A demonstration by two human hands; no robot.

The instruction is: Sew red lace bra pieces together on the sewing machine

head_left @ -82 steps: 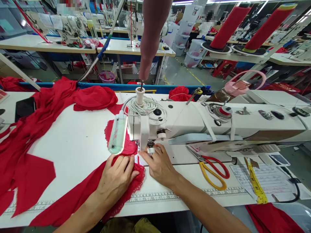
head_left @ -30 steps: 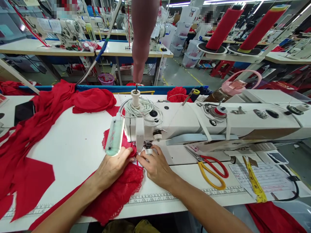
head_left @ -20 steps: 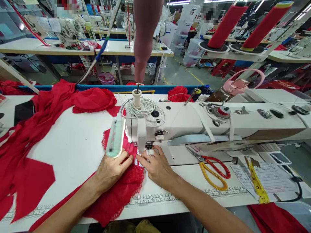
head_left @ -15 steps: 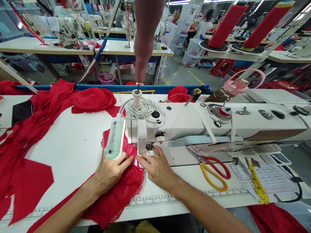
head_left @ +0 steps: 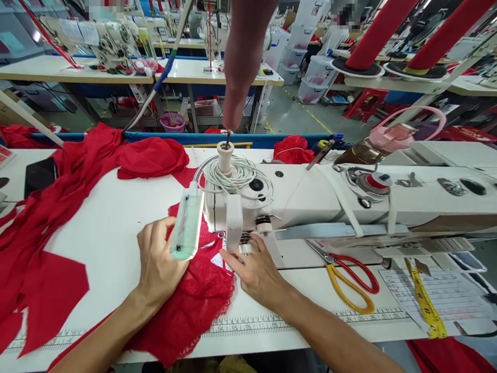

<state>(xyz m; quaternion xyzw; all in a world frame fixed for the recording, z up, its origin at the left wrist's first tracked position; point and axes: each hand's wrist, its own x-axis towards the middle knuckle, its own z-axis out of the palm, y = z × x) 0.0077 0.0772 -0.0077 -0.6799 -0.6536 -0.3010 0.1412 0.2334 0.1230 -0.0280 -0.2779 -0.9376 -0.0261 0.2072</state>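
Observation:
A red lace garment piece [head_left: 194, 290] lies on the machine table, with a small white printed patch [head_left: 219, 259] showing at its right edge. Its upper part runs beneath the head of a white sewing machine [head_left: 306, 191]. My left hand [head_left: 159, 261] is curled at the garment's left edge, closed on the fabric, its fingertips partly hidden behind a small clear work lamp [head_left: 187, 225]. My right hand [head_left: 260, 269] lies beside the needle area with fingers apart, thumb tip touching the garment by the patch. The needle itself is hidden by the machine head.
Scissors [head_left: 351, 282] with red and yellow handles lie right of my right hand. A yellow measuring tape [head_left: 423, 300] rests on a written sheet [head_left: 458, 300]. Red fabric [head_left: 50, 248] is heaped at left. A pink-topped bottle [head_left: 388, 140] stands behind the machine.
My left hand has moved left and up from beside the needle area to the garment's left edge, its fingers now curled. My right hand stays nearly in place. The view has shifted slightly.

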